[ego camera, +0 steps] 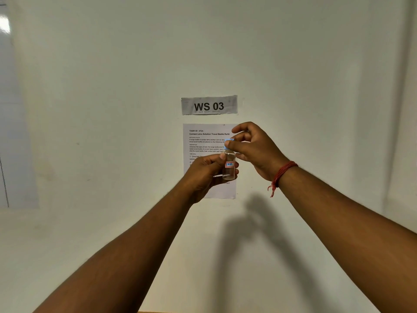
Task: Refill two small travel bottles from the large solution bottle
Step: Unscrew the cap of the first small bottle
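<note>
A small clear travel bottle with a red and blue label is held upright in the air in front of the wall. My left hand wraps around its body from the left. My right hand comes from the right, its thumb and fingers pinched on the light blue cap at the top of the bottle. Whether the cap sits on the neck or just above it cannot be told. The large solution bottle and a second small bottle are out of view.
A white wall fills the view, with a "WS 03" sign and a printed task sheet taped below it, behind my hands. A red thread band circles my right wrist. A thin strip of tabletop shows at the bottom edge.
</note>
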